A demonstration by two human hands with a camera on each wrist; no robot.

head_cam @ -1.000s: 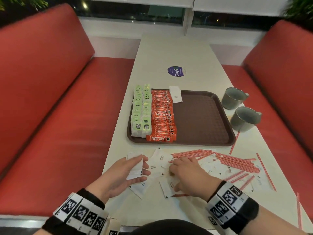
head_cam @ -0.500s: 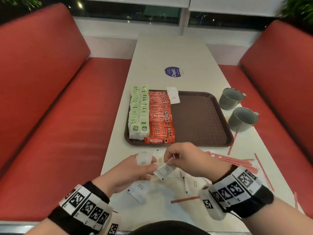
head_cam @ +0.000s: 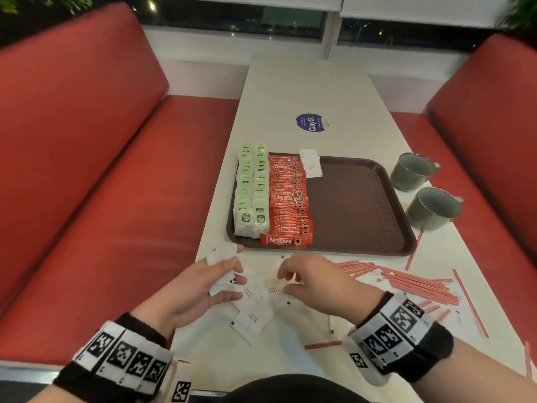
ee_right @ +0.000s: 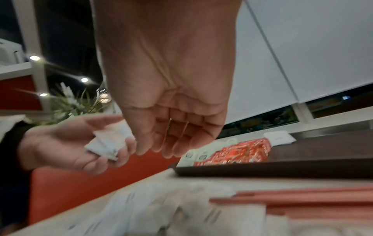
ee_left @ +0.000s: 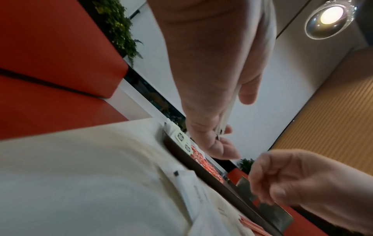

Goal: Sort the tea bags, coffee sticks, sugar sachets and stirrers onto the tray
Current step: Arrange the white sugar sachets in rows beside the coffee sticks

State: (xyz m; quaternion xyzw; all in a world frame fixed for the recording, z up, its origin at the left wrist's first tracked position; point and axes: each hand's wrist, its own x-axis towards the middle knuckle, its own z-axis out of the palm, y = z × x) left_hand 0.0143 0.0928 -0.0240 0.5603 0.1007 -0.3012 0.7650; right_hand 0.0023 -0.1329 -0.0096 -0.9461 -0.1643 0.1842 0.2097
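My left hand [head_cam: 232, 269] grips a small stack of white sugar sachets [head_cam: 222, 254] between thumb and fingers, just off the tray's near left corner; the stack [ee_right: 110, 142] also shows in the right wrist view. My right hand [head_cam: 290, 282] hovers beside it with fingers loosely hanging and nothing in them, over loose sugar sachets [head_cam: 252, 318] on the table. On the brown tray [head_cam: 363, 205] lie two rows of green tea bags [head_cam: 251, 193], a row of red coffee sticks [head_cam: 287, 199] and a sugar sachet [head_cam: 311, 167] at the far edge. Red stirrers [head_cam: 412, 282] lie scattered to the right.
Two grey mugs [head_cam: 412, 171] [head_cam: 434, 207] stand right of the tray. A round blue sticker [head_cam: 311, 122] marks the white table beyond it. Red bench seats [head_cam: 116, 199] run along both sides. One stirrer [head_cam: 322, 344] lies near the front edge.
My right hand passed a sachet to the left hand's stack, let go, and dropped back over the loose sachets. The left hand stays put with the stack.
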